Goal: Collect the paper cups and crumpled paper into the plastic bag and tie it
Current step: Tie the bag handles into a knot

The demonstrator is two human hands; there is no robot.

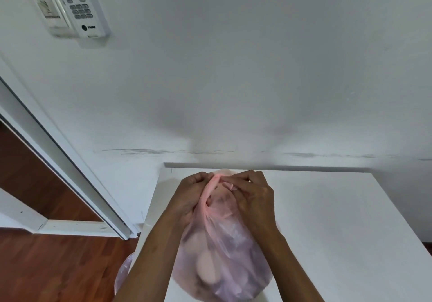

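1. The pink plastic bag is sitting on the white surface, close to the near edge, bulging with pale rounded shapes that are showing through the film; these look like the paper cups, though the film is blurring them too much to be sure, and crumpled paper cannot be told apart.
2. The left hand is curling its fingers round a gathered strip of the bag's mouth, pinching it at the top.
3. The right hand is curling over the other side of the mouth, its fingertips pinching plastic just beside the left hand's grip.
4. Judging by this, collecting is done and the tying step is under way; whether a knot is already forming is hidden between the fingers.
5. The next move is calling for crossing the two gathered ends, tucking one under, and pulling both apart evenly while the bag's weight is resting on the surface.
6. A wall remote is hanging well away and is playing no part.
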